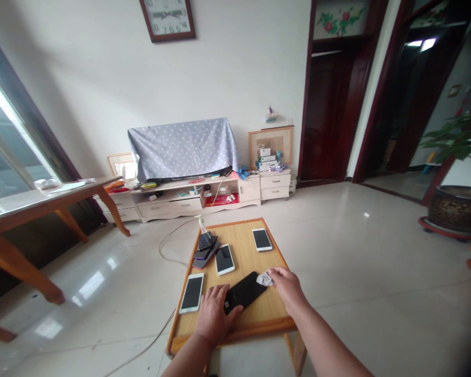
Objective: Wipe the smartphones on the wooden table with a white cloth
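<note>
A black smartphone (246, 293) lies slantwise near the front of a small wooden table (245, 235). My left hand (214, 312) grips its lower left end, thumb on the near edge and fingers on the far side. Pinched in my right hand (286, 285) is a crumpled white tissue (264, 279), touching the phone's upper right end. To the left of my left hand lies a white smartphone (192, 293) with a dark screen. Two more white phones rest farther back, a middle phone (224, 259) and a right phone (262, 240).
Several dark phones (206, 254) are piled at the table's back left, beside a clear pump bottle (203, 226). A cable (160, 251) runs over the tiled floor. Beyond stand a low cabinet (168, 207), a larger wooden table (55, 207) and a potted plant (457, 207).
</note>
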`<state>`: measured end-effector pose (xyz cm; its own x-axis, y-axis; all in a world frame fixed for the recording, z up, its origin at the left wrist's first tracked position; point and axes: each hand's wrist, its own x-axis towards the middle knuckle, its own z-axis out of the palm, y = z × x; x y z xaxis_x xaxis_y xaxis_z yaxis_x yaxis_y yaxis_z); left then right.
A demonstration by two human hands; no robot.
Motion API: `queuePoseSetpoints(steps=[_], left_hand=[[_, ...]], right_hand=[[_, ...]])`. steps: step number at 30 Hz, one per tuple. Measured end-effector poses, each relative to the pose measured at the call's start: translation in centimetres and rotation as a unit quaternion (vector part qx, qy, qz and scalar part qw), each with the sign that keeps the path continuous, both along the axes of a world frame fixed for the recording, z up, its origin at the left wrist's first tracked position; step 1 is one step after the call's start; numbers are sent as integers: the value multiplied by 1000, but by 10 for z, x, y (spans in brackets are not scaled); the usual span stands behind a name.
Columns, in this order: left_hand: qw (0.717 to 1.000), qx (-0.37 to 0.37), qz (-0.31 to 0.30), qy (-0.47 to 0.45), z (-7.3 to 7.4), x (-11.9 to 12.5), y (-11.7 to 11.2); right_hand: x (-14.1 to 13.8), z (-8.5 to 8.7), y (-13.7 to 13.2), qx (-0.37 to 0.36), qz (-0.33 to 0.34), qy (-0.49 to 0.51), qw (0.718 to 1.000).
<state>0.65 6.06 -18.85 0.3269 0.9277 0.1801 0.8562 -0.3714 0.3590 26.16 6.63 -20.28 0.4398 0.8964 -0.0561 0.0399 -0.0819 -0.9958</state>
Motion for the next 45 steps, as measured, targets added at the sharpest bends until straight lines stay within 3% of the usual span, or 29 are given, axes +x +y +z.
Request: queuePoseSetpoints(steps=[5, 11, 20, 25, 28, 33, 35, 39, 41, 45], left_hand=[[999, 0, 22, 28, 1, -24, -11], [1000, 6, 11, 11, -12, -29, -14], [1000, 24, 2, -18, -21, -37, -9], [999, 30, -3, -22, -22, -39, -8], [999, 31, -11, -24, -19, -40, -9], [999, 28, -3, -17, -17, -41, -10], [999, 31, -3, -15, -17, -40, -10], [999, 35, -3, -16, -18, -40, -10], [999, 31, -1, -18, -18, -39, -10], [1000, 18, 3, -21, -18, -40, -9]], right_hand=[[-20, -5, -2, 23, 13, -168, 985], [-43, -10, -5, 38, 66, -336, 939], [-66, -20, -21, 31, 135, -459, 878], [-74, -16, -27, -2, 164, -530, 832], [-90, -8, -38, -20, 186, -541, 820], [-121, 2, -63, 11, 289, -516, 806], [-117, 7, -60, -6, 282, -523, 804], [-88, 16, -39, -113, 193, -545, 808], [-83, 17, -35, -131, 170, -547, 809], [-113, 10, -54, -49, 257, -525, 810]])
